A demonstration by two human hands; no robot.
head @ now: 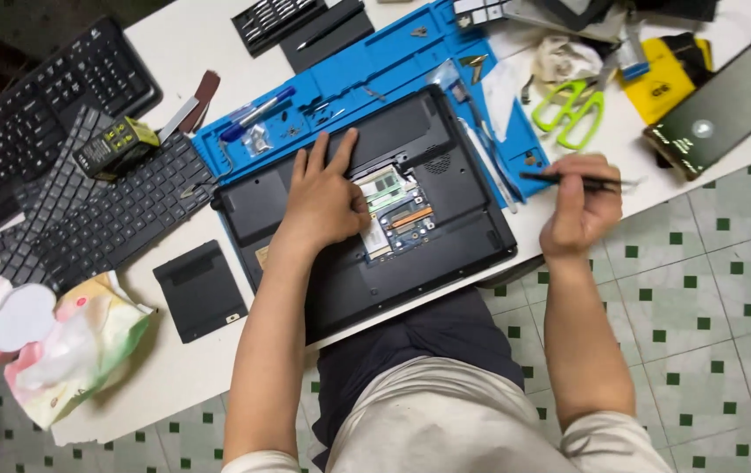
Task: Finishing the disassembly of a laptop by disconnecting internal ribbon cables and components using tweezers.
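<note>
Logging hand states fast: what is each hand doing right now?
Left hand: open, flat on the upturned black laptop.
Right hand: closed, holding thin black tweezers.

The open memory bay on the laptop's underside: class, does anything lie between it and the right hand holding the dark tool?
Nothing visible does. The right hand holds the thin dark tool off the laptop's right edge. The left hand rests left of the open bay, leaving its right side uncovered.

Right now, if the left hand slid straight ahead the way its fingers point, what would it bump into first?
The left hand lies flat on the upturned laptop, fingers pointing toward its far edge. Going straight on, it would probably first meet the small screws and parts on the blue repair mat.
</note>
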